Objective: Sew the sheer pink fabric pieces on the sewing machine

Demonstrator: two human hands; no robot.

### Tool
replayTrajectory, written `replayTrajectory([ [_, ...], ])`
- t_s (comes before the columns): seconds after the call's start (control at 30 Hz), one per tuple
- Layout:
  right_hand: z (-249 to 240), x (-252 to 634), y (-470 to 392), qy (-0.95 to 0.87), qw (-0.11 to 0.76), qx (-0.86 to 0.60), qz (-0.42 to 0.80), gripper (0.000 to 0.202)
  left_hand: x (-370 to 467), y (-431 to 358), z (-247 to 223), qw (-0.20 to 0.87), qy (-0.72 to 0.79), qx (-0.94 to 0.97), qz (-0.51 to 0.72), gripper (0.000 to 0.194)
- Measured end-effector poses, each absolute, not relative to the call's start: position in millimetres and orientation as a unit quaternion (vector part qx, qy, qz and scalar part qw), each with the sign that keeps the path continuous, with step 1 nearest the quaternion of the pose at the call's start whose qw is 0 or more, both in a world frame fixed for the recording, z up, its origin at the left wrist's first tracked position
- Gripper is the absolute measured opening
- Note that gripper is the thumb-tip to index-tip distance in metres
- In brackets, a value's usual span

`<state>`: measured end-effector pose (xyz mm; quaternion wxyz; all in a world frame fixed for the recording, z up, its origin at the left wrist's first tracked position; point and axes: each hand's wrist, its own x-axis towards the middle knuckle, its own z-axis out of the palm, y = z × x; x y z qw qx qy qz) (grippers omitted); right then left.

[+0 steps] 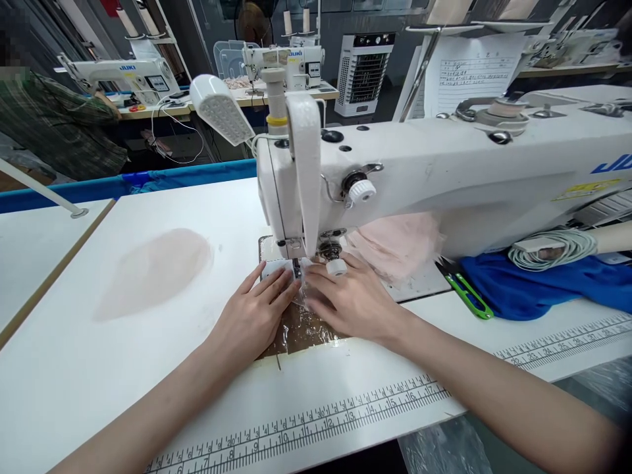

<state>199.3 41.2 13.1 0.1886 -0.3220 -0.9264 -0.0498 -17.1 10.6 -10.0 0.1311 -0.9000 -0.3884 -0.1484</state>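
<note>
Both hands are at the needle area of a white sewing machine (424,158). My left hand (257,313) lies with its fingers stretched out flat, pressing on a small pale piece of sheer fabric (276,266) left of the presser foot (297,268). To the right of the foot, my right hand (358,299) has its fingers and thumb drawn together on the sheer fabric's near edge; the thumb is slightly blurred. The needle tip is hard to make out. Behind my right hand, a bunched pale pink sheer fabric (397,243) rests under the machine arm.
An oval pale pink sheer piece (162,270) lies on the white table at left. Green thread snips (467,289), blue cloth (533,283) and a coiled cord (550,250) are at right. A printed ruler (345,424) runs along the front edge. Another person (59,125) sits behind, at left.
</note>
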Motion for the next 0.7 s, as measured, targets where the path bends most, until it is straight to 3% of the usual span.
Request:
replayTrajectory([
  [0.1, 17, 198, 35, -0.935, 0.175, -0.306, -0.033, 0.033, -17, 10, -10, 0.136, -0.389, -0.9, -0.143, 0.042],
  [0.2, 14, 195, 32, -0.937, 0.161, -0.305, -0.051, 0.022, -16, 10, -9, 0.142, -0.384, -0.899, -0.154, 0.042],
  [0.43, 3, 194, 36, -0.929, 0.241, -0.249, -0.127, 0.022, -16, 7, -8, 0.16, -0.368, -0.899, -0.173, 0.037],
  [0.7, 4, 195, 36, -0.931, 0.257, -0.228, -0.118, 0.022, -16, 7, -4, 0.167, -0.352, -0.903, -0.183, 0.034],
])
